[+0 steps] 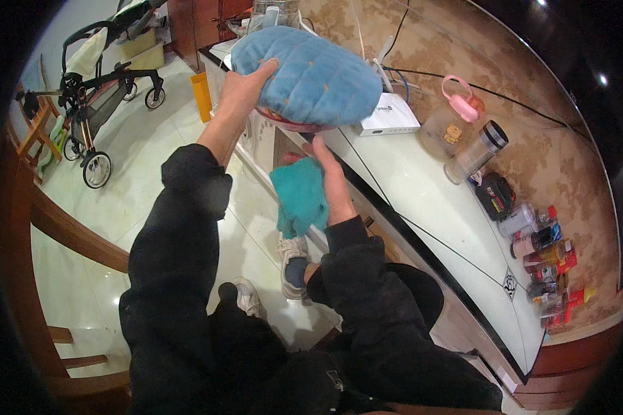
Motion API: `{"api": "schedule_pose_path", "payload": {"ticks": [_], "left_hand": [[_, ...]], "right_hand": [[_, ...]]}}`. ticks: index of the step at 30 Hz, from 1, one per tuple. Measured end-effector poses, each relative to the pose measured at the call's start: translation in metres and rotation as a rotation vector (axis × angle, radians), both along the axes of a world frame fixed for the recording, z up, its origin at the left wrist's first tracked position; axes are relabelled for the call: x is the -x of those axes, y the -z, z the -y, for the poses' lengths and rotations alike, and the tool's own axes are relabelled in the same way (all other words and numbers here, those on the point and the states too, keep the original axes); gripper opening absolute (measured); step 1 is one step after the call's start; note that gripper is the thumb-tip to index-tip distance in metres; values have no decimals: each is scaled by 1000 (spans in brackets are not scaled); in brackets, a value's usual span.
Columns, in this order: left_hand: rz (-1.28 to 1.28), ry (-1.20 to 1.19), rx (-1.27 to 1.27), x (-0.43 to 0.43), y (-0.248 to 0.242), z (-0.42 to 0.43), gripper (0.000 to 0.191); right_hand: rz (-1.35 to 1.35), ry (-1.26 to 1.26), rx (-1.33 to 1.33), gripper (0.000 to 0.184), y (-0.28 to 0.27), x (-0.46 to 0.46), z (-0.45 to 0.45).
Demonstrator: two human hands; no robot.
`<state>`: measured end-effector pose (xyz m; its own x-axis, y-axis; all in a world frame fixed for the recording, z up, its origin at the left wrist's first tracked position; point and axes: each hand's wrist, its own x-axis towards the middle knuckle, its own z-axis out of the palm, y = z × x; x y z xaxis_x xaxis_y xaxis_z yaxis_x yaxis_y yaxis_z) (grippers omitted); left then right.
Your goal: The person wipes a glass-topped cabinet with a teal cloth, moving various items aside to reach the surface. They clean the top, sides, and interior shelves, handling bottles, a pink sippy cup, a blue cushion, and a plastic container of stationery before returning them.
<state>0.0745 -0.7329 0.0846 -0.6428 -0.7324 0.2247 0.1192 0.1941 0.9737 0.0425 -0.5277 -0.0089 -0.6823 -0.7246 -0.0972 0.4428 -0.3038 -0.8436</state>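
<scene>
My left hand point(244, 88) grips the near left side of a puffy blue quilted fabric item point(311, 72), thumb on top. It is raised over the edge of a white-topped low cabinet point(425, 192). Below the quilting shows a reddish edge point(296, 123); what it belongs to is mostly hidden. Lower down, my right hand point(335, 181) holds a crumpled teal cloth point(301, 194) against its palm. The right thumb tip is just under the reddish edge, and I cannot tell whether it touches.
On the cabinet stand a white router point(389, 116), a jug with a pink lid point(441, 132), a glass tumbler point(475, 153) and several bottles point(547, 264) along the wall. A stroller point(101, 93) is at the upper left. A wooden chair point(72, 223) is close on my left.
</scene>
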Motion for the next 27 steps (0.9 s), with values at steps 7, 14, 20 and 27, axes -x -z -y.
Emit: {"api": "schedule_pose_path", "payload": {"ticks": [7,14,20,27], "left_hand": [[4,201,-299,-2,14,1,100],[-99,296,-697,-23,24,5,93],[-349,352,-603,-42,26,-18,73],[-648,-52,-364,-132,20,-22,57]], "right_hand": [[-176,184,83,48,14,40,35],[19,23,79,54,-7,38,37],[-172,156,91,49,-20,27,30],[-569,195,52,44,11,-44,48]]}}
